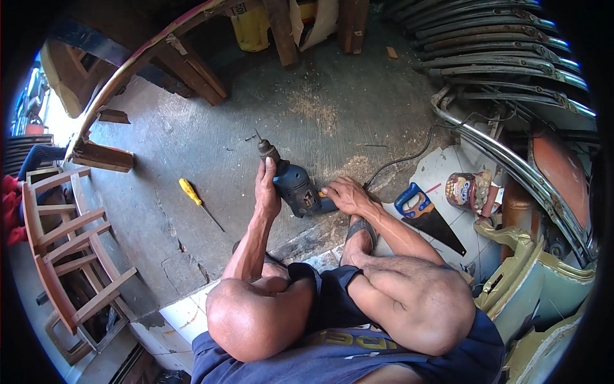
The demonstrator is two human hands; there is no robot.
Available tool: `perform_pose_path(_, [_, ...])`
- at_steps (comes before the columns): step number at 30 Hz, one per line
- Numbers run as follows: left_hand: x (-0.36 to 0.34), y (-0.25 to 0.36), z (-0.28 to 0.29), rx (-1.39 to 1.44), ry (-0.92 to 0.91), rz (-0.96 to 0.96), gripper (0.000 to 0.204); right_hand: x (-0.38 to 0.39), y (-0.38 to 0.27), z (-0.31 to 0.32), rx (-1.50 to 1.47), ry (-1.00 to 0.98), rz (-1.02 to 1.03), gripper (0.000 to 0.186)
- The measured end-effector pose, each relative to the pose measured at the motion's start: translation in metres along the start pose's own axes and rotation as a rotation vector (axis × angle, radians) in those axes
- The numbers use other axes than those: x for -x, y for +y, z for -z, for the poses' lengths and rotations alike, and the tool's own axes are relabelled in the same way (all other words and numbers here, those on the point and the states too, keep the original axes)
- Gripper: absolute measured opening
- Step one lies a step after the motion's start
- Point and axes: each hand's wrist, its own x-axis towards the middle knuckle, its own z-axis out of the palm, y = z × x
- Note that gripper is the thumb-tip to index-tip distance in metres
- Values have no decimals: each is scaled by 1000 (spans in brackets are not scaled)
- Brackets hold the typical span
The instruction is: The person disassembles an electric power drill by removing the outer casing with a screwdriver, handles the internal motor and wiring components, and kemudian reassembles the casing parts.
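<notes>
A blue power drill [295, 185] is held in both hands just above the concrete floor, its dark chuck and thin bit pointing away and slightly left. My left hand [267, 192] is closed around its front part behind the chuck, thumb along the side; the other fingers are mostly hidden. At the rear, my right hand [348, 195] is closed on the handle, with a cord trailing off to the right. To the left lies a yellow-handled screwdriver [201, 203]. Right of my right hand rests a handsaw [430, 217] with a blue and tan handle.
A plastic jar [462, 190] stands on white tiles beside the saw. Metal tube frames [492, 57] are stacked at upper right. Wooden frames [77, 249] stand at left, with a curved wooden piece [105, 157] above them. Sawdust [314, 110] is scattered ahead. Gold-trimmed furniture [531, 269] sits at lower right.
</notes>
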Motion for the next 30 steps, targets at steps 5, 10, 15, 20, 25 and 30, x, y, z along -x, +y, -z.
perform_pose_path(5, [0, -8, 26, 40, 84, 35, 58, 9, -13, -14, -28, 189, 84, 30])
perform_pose_path(10, [13, -17, 30, -4, 140, 88, 48, -6, -5, 12, -97, 442, 4, 22])
perform_pose_path(15, [14, -28, 31, 55, 178, 72, 41, -43, 16, 61, -28, 449, -107, 21])
perform_pose_path(20, [27, -39, 29, 236, 345, 71, 35, -105, -19, 59, 48, 182, 91, 23])
perform_pose_path(25, [25, -22, 39, 348, 477, 3, 32, -172, -78, 17, 45, 111, 286, 23])
perform_pose_path(30, [22, -1, 53, -188, 411, 272, 46, -222, -121, -18, 139, 89, 361, 20])
